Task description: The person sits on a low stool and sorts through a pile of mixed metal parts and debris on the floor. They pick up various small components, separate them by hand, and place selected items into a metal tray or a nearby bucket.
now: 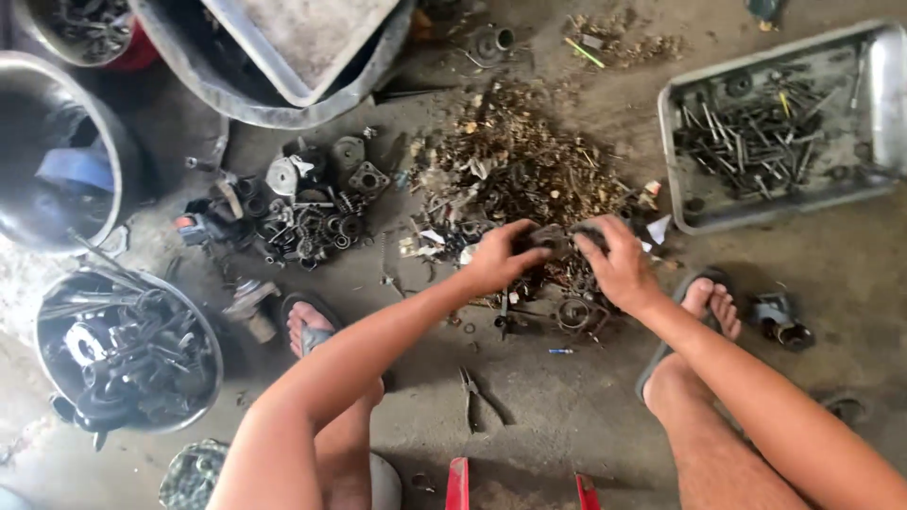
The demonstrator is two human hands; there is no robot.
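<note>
Nearest the camera, pliers lay on the concrete floor at lower centre. Just above them, the left hand and right hand met at mid-frame, both closed on one small dark metal part, its long axis running left to right between them. Beyond sat the scrap pile; the bolt tray lay upper right.

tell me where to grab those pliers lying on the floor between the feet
Take the pliers by the two handles, which splay apart toward the person. Come from above with the left hand, nearest it; they lie flat on bare floor, nothing crowding them.
</note>
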